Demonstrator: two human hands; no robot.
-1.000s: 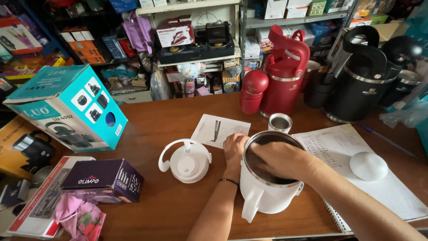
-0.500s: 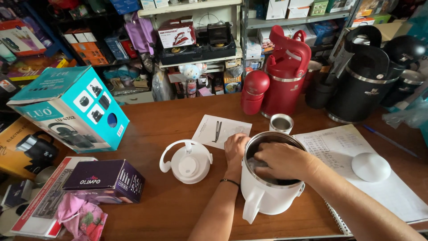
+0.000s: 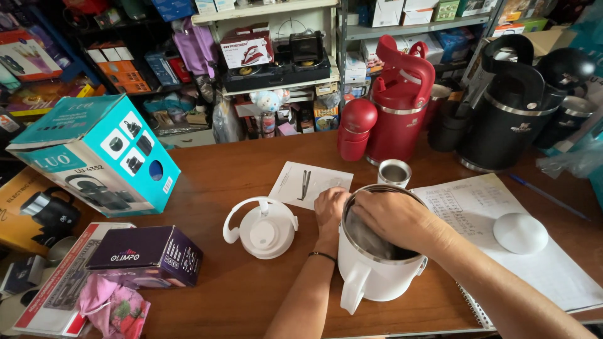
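Lots of packaging around the wooden surface (image 3: 251, 169). A big teal box (image 3: 94, 154) with small product pictures on its side sits tilted at the far left, and under it there's a yellow-and-black box (image 3: 25, 213) partly hidden. In front of that is a dark purple box (image 3: 147, 254) lying on a flat red-and-white carton (image 3: 53, 292), with a pink cloth (image 3: 113, 311) bunched at the near edge. The shelves (image 3: 270, 12) behind are crammed with more boxes, including a red-and-white one (image 3: 246, 49) with an iron pictured on it.

Now the containers. The white jug (image 3: 377, 260), steel inside, stands near the front edge with its handle facing the camera. The left hand (image 3: 330, 210) is pressed against its outer wall, fingers curled around the rim. The right hand (image 3: 396, 216) is dipped into the mouth, fingers hidden inside, so I can't tell what it's got or what's in there. The jug's white lid (image 3: 260, 227) lies just to the left. A small steel cup (image 3: 394, 172) sits behind the jug, looks empty. Red flasks (image 3: 396, 94) and black flasks (image 3: 509, 107) stand at the back. A paper leaflet (image 3: 311, 184) and an open notebook (image 3: 502, 251) with a white dome cap (image 3: 520, 232) on it lie flat.
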